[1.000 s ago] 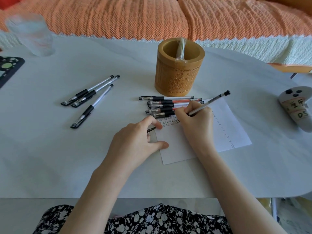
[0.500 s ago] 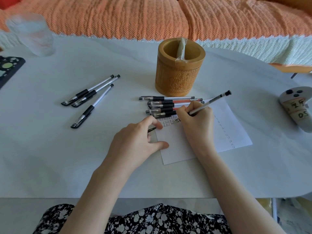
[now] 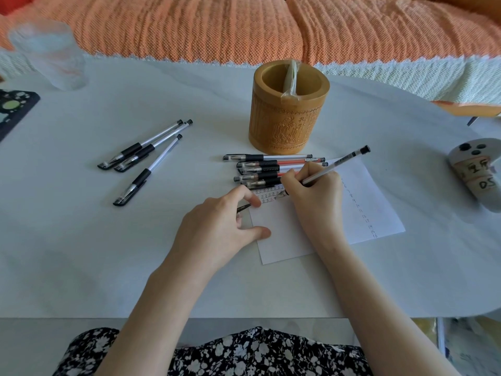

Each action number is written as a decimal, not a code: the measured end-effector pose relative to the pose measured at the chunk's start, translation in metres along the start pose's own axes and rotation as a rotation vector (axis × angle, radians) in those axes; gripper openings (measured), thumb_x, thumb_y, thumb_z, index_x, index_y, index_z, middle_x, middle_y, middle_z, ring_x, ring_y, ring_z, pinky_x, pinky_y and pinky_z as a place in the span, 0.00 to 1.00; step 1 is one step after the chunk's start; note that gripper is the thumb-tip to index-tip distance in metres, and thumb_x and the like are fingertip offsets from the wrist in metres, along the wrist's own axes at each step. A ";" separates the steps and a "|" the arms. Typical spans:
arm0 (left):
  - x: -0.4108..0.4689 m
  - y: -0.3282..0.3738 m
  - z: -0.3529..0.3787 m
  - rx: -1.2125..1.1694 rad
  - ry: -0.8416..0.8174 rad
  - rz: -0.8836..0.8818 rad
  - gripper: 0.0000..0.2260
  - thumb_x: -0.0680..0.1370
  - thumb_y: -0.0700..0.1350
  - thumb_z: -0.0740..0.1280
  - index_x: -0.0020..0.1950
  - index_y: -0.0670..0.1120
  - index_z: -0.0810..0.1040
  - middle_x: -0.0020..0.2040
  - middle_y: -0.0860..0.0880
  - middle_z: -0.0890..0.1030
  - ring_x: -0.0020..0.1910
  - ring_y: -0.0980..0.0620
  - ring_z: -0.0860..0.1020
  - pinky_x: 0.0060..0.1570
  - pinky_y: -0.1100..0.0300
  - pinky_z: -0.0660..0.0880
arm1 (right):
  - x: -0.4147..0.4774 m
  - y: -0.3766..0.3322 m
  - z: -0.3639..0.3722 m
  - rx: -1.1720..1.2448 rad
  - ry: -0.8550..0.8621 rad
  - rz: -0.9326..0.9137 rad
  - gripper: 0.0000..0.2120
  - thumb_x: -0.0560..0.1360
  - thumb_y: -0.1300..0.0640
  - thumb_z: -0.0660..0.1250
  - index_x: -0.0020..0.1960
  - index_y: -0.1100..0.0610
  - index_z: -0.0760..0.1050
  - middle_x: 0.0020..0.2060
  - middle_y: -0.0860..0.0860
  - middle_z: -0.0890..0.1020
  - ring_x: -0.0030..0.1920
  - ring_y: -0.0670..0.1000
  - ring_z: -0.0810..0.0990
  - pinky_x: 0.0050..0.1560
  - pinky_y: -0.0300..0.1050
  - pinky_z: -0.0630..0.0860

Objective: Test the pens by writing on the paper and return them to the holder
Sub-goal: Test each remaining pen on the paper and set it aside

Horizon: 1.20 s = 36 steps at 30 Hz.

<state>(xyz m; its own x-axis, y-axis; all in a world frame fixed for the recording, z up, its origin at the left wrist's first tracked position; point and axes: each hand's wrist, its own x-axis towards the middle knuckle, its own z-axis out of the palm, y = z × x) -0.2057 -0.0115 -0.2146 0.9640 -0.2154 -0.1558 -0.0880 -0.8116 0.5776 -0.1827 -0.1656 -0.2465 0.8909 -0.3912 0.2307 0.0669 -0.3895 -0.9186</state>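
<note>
My right hand [image 3: 314, 202] grips a clear pen [image 3: 336, 165] with a black end, its tip touching the white paper [image 3: 284, 237] beside rows of small written marks. My left hand [image 3: 222, 229] rests its index fingertip and thumb on the paper's left edge. A small black pen cap [image 3: 243, 208] pokes out from under its curled fingers. Several capped pens [image 3: 260, 169] lie stacked just above the paper. Behind them stands the carved bamboo holder [image 3: 287, 120], with a plastic-wrapped item inside. Three more pens [image 3: 146, 151] lie to the left.
A clear glass [image 3: 48, 52] stands at the far left of the table. A black patterned object [image 3: 13, 109] lies at the left edge. A grey controller [image 3: 477, 172] with taped labels sits at the right. An orange cushioned sofa [image 3: 244, 25] runs behind the white table [image 3: 108, 253].
Both hands stay almost where they were. The pen in my right hand has shifted only slightly over the written marks.
</note>
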 end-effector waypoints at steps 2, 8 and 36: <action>0.000 0.000 0.000 0.000 -0.002 0.001 0.17 0.66 0.59 0.73 0.51 0.60 0.72 0.33 0.55 0.74 0.41 0.55 0.77 0.37 0.62 0.68 | 0.000 0.000 0.000 0.001 -0.001 -0.002 0.17 0.68 0.65 0.65 0.27 0.56 0.60 0.19 0.44 0.62 0.26 0.44 0.59 0.27 0.34 0.57; 0.000 0.000 0.000 -0.007 -0.004 -0.001 0.17 0.66 0.59 0.73 0.50 0.60 0.72 0.32 0.55 0.73 0.39 0.55 0.77 0.36 0.62 0.68 | 0.000 -0.001 0.000 0.000 -0.006 0.006 0.14 0.67 0.65 0.65 0.28 0.58 0.62 0.20 0.45 0.60 0.26 0.44 0.59 0.26 0.34 0.57; -0.001 0.002 -0.001 -0.005 0.019 0.000 0.17 0.66 0.59 0.73 0.50 0.59 0.72 0.31 0.54 0.72 0.36 0.55 0.76 0.37 0.60 0.70 | -0.001 -0.005 -0.001 -0.005 -0.001 0.011 0.17 0.67 0.67 0.65 0.28 0.57 0.59 0.22 0.46 0.60 0.27 0.44 0.58 0.26 0.35 0.56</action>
<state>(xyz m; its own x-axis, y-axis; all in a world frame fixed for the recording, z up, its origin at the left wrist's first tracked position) -0.2064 -0.0124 -0.2126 0.9687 -0.2049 -0.1403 -0.0869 -0.8090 0.5813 -0.1846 -0.1646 -0.2419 0.8921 -0.3944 0.2206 0.0554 -0.3891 -0.9195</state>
